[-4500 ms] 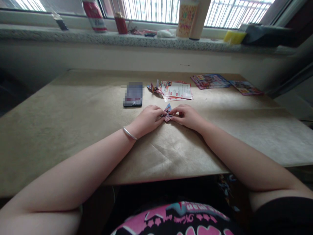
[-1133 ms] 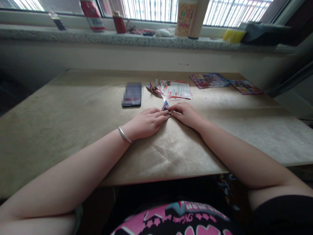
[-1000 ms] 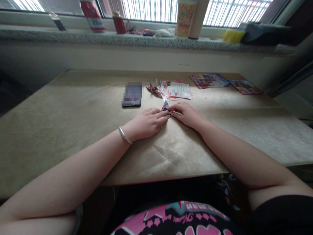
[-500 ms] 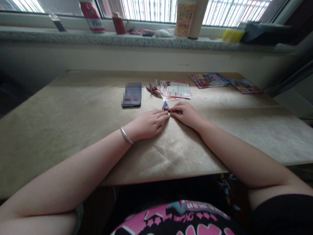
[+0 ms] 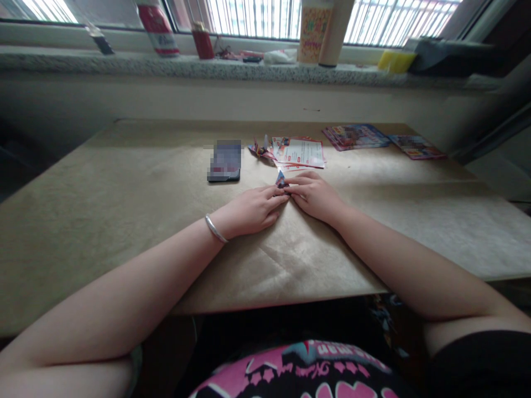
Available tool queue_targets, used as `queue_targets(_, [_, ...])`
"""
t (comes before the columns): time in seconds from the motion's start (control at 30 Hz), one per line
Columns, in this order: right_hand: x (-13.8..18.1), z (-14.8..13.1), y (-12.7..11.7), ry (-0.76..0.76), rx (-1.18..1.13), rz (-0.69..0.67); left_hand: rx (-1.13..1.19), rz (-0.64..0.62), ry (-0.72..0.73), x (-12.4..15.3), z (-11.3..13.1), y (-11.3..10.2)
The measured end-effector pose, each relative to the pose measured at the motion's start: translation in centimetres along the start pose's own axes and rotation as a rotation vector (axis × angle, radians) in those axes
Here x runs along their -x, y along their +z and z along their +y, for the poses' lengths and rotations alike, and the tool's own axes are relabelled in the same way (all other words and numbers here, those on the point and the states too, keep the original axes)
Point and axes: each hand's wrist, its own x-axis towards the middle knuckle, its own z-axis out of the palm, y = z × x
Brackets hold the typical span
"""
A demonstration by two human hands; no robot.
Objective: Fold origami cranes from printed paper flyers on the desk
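Observation:
A small folded piece of coloured paper (image 5: 281,179) lies on the brown paper-covered table (image 5: 124,188), mostly hidden under my fingers. My left hand (image 5: 249,210), with a silver bracelet on the wrist, rests flat with its fingers pressed on the piece's near edge. My right hand (image 5: 315,196) lies over the piece from the right, fingertips pressing it down. Only a small pointed tip of the paper shows between the two hands.
A dark phone (image 5: 224,160) lies beyond my left hand. A finished folded paper figure (image 5: 259,148) and a stack of printed leaflets (image 5: 299,152) sit behind the hands, more leaflets (image 5: 357,136) at the far right. Bottles and cups stand on the window sill (image 5: 207,65).
The piece has gone from pinched upright between both hands to pressed flat on the table. My hands slid slightly away from me; the right hand now covers more of the paper.

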Motion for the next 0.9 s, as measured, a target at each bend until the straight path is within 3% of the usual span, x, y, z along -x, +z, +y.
queue_targets(0.33, [-0.5, 0.0, 0.1, -0.019, 0.086, -0.16, -0.001, -0.037, -0.009, 0.0, -0.3, 0.0])
queue_targets(0.9, [-1.2, 1.1, 1.1, 0.06, 0.054, -0.209, 0.02, -0.04, 0.022, 0.0, -1.1, 0.3])
